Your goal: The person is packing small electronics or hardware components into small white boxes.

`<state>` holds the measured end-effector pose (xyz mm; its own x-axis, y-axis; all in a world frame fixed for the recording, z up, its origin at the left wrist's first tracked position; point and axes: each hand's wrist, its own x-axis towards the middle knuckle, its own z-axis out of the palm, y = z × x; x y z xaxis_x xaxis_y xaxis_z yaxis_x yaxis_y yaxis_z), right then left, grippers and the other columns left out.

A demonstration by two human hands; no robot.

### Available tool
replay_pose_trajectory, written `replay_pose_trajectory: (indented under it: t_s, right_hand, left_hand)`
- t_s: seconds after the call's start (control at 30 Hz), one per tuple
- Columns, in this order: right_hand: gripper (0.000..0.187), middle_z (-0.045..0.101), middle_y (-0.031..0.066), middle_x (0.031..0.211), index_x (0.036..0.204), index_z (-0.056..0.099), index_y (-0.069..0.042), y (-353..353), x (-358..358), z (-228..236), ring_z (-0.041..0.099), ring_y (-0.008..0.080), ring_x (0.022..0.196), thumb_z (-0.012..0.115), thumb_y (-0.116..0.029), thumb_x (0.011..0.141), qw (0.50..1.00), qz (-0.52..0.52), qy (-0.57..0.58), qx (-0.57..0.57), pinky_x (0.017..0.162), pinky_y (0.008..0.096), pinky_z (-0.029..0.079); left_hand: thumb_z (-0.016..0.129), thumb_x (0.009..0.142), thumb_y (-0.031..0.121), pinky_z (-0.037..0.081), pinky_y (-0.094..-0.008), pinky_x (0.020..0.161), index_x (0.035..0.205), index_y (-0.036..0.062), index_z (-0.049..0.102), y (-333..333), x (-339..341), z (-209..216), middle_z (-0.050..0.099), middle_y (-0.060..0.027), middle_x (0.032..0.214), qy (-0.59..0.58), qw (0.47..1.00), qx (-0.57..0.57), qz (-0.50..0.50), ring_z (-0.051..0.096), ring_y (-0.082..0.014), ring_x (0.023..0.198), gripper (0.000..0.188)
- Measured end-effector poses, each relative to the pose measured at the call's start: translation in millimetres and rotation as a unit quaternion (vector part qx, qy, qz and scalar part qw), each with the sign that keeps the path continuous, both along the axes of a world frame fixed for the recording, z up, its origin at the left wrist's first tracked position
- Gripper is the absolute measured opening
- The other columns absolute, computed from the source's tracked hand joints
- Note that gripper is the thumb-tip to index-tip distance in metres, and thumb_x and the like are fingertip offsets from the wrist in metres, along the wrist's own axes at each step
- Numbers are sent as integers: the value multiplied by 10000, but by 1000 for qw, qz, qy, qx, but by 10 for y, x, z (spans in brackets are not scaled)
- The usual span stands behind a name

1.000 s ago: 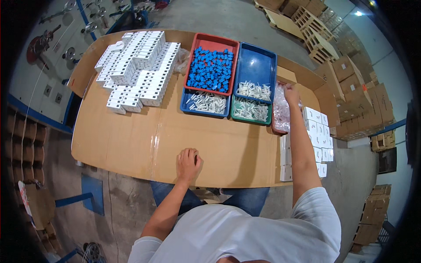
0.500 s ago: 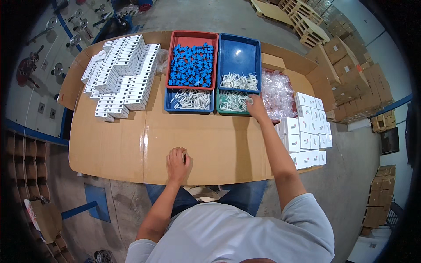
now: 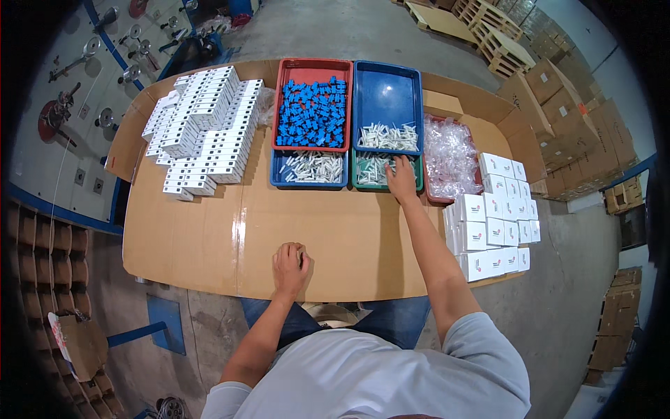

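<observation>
My right hand (image 3: 401, 181) reaches over the right side of a green tray (image 3: 388, 187), its fingertips down among small white tube-like pieces (image 3: 368, 172). Those fingers look drawn together, but what they grip is hidden. Nearer to me, my left hand (image 3: 289, 269) rests on the cardboard sheet (image 3: 181, 251) with curled fingers. Whatever is inside it cannot be made out. Behind the green tray, a blue tray (image 3: 386, 91) overlaps it and holds more white pieces. To the left, a red tray (image 3: 313, 66) full of blue plastic parts (image 3: 313, 112) overlaps another blue tray (image 3: 308, 184) of white pieces.
Stacked small white boxes (image 3: 209, 133) cover the table's far left. Clear plastic pieces (image 3: 450, 157) fill a red tray at the right, beside stacked white cartons (image 3: 492, 216). Raised cardboard flaps (image 3: 527, 140) border the table. Large brown cartons (image 3: 576, 133) and wooden pallets (image 3: 488, 42) stand beyond.
My right hand has shifted leftward within the green tray, away from its right edge. The left hand stays in place, still curled. The whole view has moved slightly.
</observation>
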<state>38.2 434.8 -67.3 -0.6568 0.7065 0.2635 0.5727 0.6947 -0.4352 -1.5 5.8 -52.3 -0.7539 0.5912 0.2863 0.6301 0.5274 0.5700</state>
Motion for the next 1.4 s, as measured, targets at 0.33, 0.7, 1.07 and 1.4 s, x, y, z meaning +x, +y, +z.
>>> replay_pose_trajectory:
  t_s: [0.33, 0.7, 1.07, 1.4]
  right_hand:
    - [392, 570, 272, 1348, 1262, 605, 51, -7, 63, 32, 496, 445, 1301, 627, -200, 961, 994, -11, 86, 66, 1086, 474, 418]
    - [404, 607, 242, 1302, 1231, 642, 33, -118, -65, 32, 547, 427, 1234, 647, -261, 955, 992, 98, 79, -4, 1057, 481, 436]
    - [522, 599, 195, 1325, 1322, 600, 3, -202, -205, 57, 483, 398, 1315, 511, -416, 1024, 996, 42, -58, 54, 1150, 581, 309]
    - [399, 605, 147, 1380, 1331, 611, -57, -371, -271, 76, 525, 356, 1318, 572, -281, 1003, 984, 168, 12, 48, 1170, 584, 299]
  left_hand:
    - [687, 852, 133, 446, -428, 868, 1070, 67, 618, 42, -30, -10, 608, -96, 1072, 6, 1000, -5, -2, 602, -294, 1023, 238]
    - [687, 845, 105, 447, -439, 868, 1058, 54, 609, 8, -31, 38, 612, -101, 1056, -2, 1000, -9, 2, 602, -298, 1018, 232]
    - [697, 842, 126, 445, -419, 839, 1052, 72, 610, 25, -32, 3, 598, -96, 1050, 1, 1000, -8, -4, 596, -284, 1004, 234]
    - [694, 836, 113, 450, -435, 864, 1057, 63, 610, 37, -61, -43, 613, -102, 1067, 4, 1000, 7, 0, 605, -299, 1022, 242]
